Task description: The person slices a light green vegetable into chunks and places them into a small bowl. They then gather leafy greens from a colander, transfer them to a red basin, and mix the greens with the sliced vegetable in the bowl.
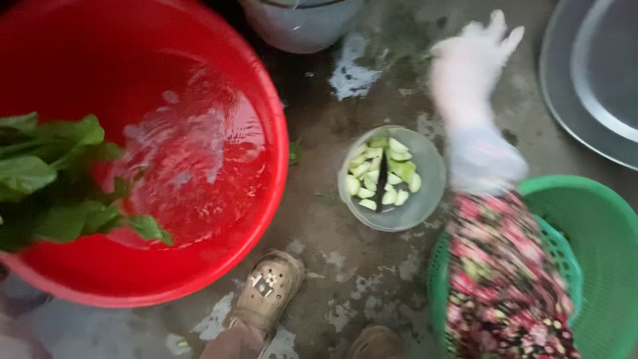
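Bunch of dark green leafy vegetables (56, 179) at left edge, over large round red plastic basin (219, 80) of rippling water; long axis roughly horizontal, leaf tips pointing right toward basin centre, stem end running out of frame left. Left hand out of view; grip on bunch not determinable. Right hand (475, 56), blurred, extended forward over wet concrete floor (319, 219), fingers spread and free of contact, floral sleeve (505, 279) trailing over green plastic colander basket (605, 226). Small clear bowl of pale green cut vegetable pieces (392, 178) between basin and basket. Beige clog (269, 289) below basin.
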